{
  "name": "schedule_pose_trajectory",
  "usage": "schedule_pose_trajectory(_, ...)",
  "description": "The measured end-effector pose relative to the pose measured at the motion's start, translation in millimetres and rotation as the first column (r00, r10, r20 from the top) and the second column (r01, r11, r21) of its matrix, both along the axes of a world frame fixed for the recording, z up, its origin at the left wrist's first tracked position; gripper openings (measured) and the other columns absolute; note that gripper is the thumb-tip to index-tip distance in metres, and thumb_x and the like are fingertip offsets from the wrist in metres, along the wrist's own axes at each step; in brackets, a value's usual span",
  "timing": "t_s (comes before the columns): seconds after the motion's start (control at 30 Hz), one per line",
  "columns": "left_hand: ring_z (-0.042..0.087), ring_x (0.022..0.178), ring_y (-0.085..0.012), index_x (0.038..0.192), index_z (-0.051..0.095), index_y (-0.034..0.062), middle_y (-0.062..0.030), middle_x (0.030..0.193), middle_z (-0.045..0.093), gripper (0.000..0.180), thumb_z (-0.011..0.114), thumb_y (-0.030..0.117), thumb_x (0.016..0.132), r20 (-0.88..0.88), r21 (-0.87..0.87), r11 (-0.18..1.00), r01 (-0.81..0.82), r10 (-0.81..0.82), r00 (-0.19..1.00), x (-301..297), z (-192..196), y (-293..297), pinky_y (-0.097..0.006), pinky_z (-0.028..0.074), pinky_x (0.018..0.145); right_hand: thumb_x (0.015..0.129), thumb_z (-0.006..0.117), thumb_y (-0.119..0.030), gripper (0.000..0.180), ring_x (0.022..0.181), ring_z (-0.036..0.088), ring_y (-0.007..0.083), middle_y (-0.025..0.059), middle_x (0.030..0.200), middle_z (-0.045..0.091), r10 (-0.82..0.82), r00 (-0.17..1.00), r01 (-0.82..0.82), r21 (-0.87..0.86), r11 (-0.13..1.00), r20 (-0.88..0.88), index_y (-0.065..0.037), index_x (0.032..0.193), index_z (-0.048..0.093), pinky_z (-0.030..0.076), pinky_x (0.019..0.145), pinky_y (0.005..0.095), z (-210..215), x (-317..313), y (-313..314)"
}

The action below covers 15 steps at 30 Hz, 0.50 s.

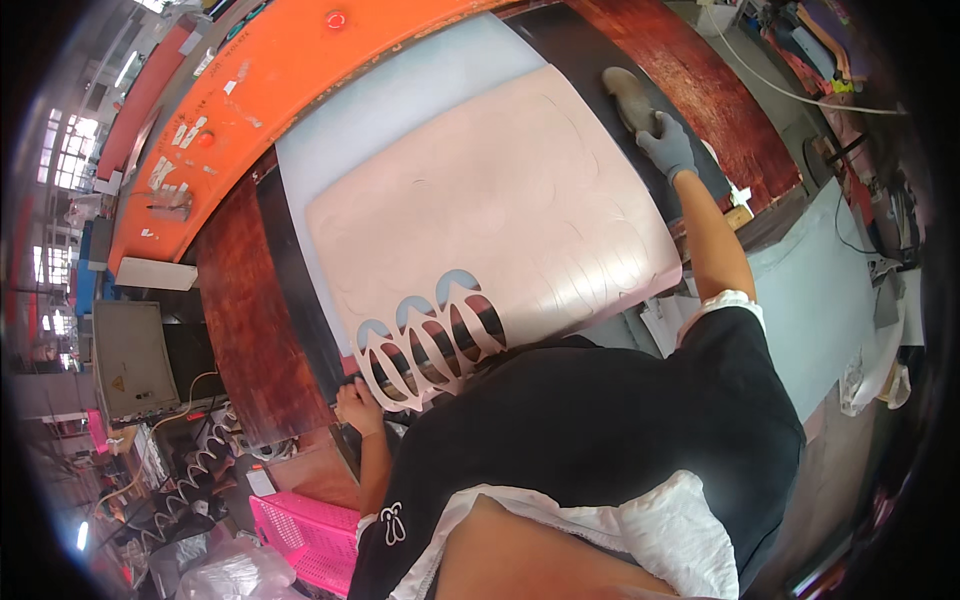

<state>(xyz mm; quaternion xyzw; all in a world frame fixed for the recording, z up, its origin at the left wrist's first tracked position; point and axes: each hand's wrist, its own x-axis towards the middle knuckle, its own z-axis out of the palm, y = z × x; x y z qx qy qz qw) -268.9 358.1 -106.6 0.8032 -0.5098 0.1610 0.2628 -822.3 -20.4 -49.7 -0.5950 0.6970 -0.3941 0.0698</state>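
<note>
A large pale pink sheet (pixel 470 200) lies over a whitish board (pixel 410 75). Curved, sole-like outlines mark its right part. At its near left corner, a strip with several sole-shaped holes (pixel 430 350) hangs over the near edge. My right hand (pixel 668 148), in a grey glove, reaches to the far right; its fingers close on the near end of a grey-brown, insole-shaped piece (pixel 628 97) on the black surface. My bare left hand (pixel 358 405) is by the near left corner of the sheet, fingers curled; what they hold, if anything, is hidden.
An orange machine beam (pixel 290 90) with red buttons spans the far side. Worn red-brown boards (pixel 245 320) flank the black bed. A pink perforated basket (pixel 305 540) stands low on the left, near a grey electrical box (pixel 130 355). A grey sheet (pixel 810 310) covers a surface at right.
</note>
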Motion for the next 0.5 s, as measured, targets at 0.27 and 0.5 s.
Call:
schedule_pose_trajectory(0.27,0.053,0.063,-0.0108,0.087,0.061,0.0030,-0.0019,0.074,0.058,0.035,0.052,0.036,0.090,-0.815,-0.082,0.997,0.010,-0.073,0.575,15,23,-42,-0.025,0.041,0.053,0.074,0.064,-0.037,0.050,0.078,0.059,0.0241,0.0164,0.087,0.060,0.250,0.948,-0.288,0.195,0.937,0.197,-0.001,0.107,0.055,0.045,0.073,0.0309,-17,12,65)
schedule_pose_trajectory(0.5,0.048,0.059,-0.0098,0.085,0.063,0.0018,0.0008,0.067,0.054,0.035,0.054,0.035,0.088,-0.870,-0.036,0.990,0.140,-0.100,0.483,15,53,-90,-0.026,0.039,0.053,0.077,0.063,-0.031,0.043,0.076,0.057,0.0146,0.0094,0.089,0.062,0.180,0.884,-0.345,0.342,0.874,0.431,0.004,0.101,0.058,0.046,0.068,0.0280,-26,2,67)
